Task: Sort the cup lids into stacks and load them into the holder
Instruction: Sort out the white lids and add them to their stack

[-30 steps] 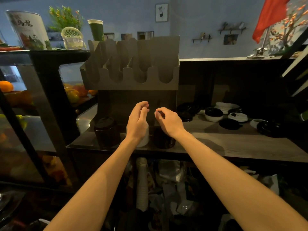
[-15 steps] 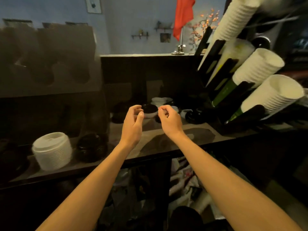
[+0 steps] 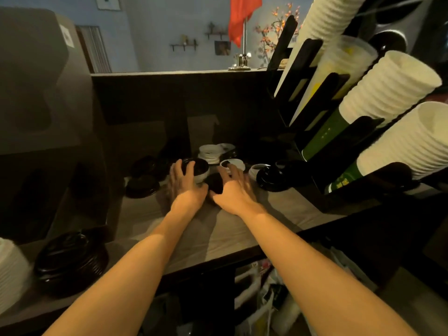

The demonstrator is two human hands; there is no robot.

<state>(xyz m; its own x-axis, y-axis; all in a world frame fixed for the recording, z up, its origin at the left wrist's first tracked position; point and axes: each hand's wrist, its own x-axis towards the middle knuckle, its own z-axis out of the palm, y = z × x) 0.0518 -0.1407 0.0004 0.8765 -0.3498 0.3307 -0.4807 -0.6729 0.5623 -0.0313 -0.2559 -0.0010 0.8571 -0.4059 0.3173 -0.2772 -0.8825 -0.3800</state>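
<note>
Dim counter (image 3: 242, 229), glossy black lids (image 3: 141, 186) among white lids (image 3: 210, 151)

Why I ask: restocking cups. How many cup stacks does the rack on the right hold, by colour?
White cup stacks: 3
Clear cup stacks: 1
Total: 4

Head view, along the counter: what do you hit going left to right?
White ribbed lid stack → glossy black lid stack → smaller black lid pile → left hand → right hand → flat round black lid → stacked white ribbed paper cups.
</note>
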